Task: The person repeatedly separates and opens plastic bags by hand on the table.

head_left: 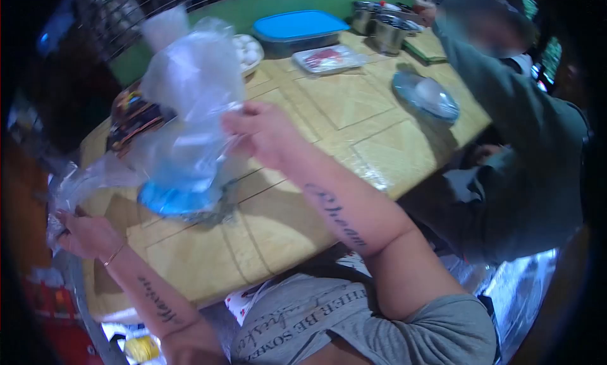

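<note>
Clear plastic film [196,80] is stretched between my two hands, bunched and cloudy at its upper end. My right hand [262,134] pinches it above the middle-left of the table. At the table's left edge, my left hand [88,235] is closed on the crumpled other end of the film. Beneath the film lies a bright blue item [171,202], perhaps a plate, partly covered so its shape is unclear.
On the patterned table [284,245] are a blue-lidded container [300,25], a bowl of eggs [250,52], a wrapped tray of meat [325,58], metal pots [389,36], a wrapped blue dish [427,98] and a dark patterned item [134,121]. Another person [512,131] is at the right.
</note>
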### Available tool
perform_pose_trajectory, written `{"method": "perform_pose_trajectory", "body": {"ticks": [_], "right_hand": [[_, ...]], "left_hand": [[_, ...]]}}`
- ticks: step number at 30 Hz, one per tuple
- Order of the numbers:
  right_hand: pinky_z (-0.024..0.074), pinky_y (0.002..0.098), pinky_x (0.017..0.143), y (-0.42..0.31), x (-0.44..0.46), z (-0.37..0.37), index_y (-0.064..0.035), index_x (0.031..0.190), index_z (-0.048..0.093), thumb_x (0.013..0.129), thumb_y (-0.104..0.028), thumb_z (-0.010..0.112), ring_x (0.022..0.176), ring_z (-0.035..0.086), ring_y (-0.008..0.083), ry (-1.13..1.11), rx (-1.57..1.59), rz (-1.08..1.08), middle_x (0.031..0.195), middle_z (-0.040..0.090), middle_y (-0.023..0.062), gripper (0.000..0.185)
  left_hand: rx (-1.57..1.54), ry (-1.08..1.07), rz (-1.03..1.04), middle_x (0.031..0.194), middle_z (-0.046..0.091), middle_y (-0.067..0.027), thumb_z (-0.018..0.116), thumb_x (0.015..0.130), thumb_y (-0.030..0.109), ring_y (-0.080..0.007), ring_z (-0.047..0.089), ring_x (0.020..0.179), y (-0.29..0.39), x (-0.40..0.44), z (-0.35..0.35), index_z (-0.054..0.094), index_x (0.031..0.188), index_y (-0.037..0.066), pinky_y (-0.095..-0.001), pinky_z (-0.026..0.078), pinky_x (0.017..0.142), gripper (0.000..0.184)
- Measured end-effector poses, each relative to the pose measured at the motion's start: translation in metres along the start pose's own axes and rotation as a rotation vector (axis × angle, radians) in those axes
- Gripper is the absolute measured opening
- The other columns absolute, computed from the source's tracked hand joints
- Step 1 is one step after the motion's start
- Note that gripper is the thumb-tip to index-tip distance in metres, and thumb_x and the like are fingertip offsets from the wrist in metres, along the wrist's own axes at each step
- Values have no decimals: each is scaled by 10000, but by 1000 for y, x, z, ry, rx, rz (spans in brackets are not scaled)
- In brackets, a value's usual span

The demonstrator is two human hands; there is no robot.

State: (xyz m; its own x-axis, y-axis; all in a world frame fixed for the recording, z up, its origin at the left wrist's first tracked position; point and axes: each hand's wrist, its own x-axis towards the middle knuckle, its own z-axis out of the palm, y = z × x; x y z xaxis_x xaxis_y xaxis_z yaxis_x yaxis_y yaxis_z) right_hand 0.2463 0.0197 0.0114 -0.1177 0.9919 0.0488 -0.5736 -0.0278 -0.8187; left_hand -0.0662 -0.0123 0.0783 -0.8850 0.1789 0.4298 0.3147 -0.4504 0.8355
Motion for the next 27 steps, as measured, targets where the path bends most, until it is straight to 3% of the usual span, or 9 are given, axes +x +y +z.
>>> {"method": "perform_pose_trajectory", "body": {"ticks": [3, 5, 6, 9, 12, 15, 18, 22, 27], "right_hand": [[545, 299, 577, -7, 1, -2, -6, 983, 627, 882, -131, 691, 664, 639, 163, 28, 40, -25, 866, 640, 58, 172], [553, 299, 619, -9, -1, 1, 9, 986, 625, 884, -95, 680, 709, 649, 166, -12, 49, -20, 872, 647, 71, 156], [557, 299, 641, -8, -2, 3, 17, 988, 624, 885, -77, 675, 731, 653, 168, -21, 45, -18, 875, 650, 77, 148], [559, 302, 677, -6, -6, 7, 29, 984, 621, 875, -18, 664, 782, 663, 177, -46, 7, -24, 913, 661, 106, 126], [558, 299, 677, 0, -6, 7, 27, 947, 624, 854, 1, 681, 762, 670, 182, -39, -55, -33, 895, 672, 107, 112], [551, 287, 677, 2, -9, 13, 15, 883, 633, 835, -11, 709, 715, 667, 173, -45, -167, -77, 816, 675, 88, 94], [537, 271, 662, 7, -16, 28, 5, 828, 635, 820, -47, 743, 670, 653, 159, -33, -284, -67, 740, 667, 74, 120], [526, 275, 640, 31, -16, 26, -5, 797, 625, 831, -109, 754, 656, 638, 154, -278, -304, -133, 723, 657, 68, 169], [530, 296, 617, 27, -19, 26, -37, 759, 583, 854, -187, 736, 651, 643, 164, -384, -67, -170, 750, 654, 79, 234]], "left_hand": [[423, 60, 510, 1042, 631, -182, 627, 930, 188, -287, 612, 938, -11, 18, -18, 559, 1077, -53, -375, 496, 811, 290], [553, -395, 798, 955, 626, -163, 649, 909, 204, -291, 601, 892, -65, 44, -18, 581, 1023, -25, -393, 483, 788, 265], [401, -606, 693, 931, 629, -131, 656, 885, 199, -274, 601, 886, -67, 9, 1, 587, 979, -1, -400, 477, 765, 231], [563, -1679, 0, 960, 659, -152, 678, 814, 160, -248, 631, 876, -54, -33, 7, 598, 1021, -2, -389, 491, 777, 275], [482, -1499, 353, 875, 657, -116, 718, 776, 141, -202, 636, 816, -41, -48, 5, 602, 997, 0, -366, 496, 758, 286], [313, -1001, 429, 839, 657, -90, 767, 745, 121, -160, 627, 764, -17, -45, 5, 604, 942, 3, -332, 501, 724, 282], [71, -1117, 205, 839, 663, -73, 787, 747, 104, -144, 621, 727, 7, -68, -2, 616, 922, 4, -304, 504, 691, 264], [67, -1506, 12, 746, 629, -24, 762, 783, 79, -104, 589, 694, 21, -105, -4, 622, 876, 5, -262, 490, 653, 183], [-90, -1379, -342, 738, 609, 23, 706, 836, 36, -59, 541, 660, -9, -76, 8, 615, 829, 30, -205, 443, 620, 91]]}}
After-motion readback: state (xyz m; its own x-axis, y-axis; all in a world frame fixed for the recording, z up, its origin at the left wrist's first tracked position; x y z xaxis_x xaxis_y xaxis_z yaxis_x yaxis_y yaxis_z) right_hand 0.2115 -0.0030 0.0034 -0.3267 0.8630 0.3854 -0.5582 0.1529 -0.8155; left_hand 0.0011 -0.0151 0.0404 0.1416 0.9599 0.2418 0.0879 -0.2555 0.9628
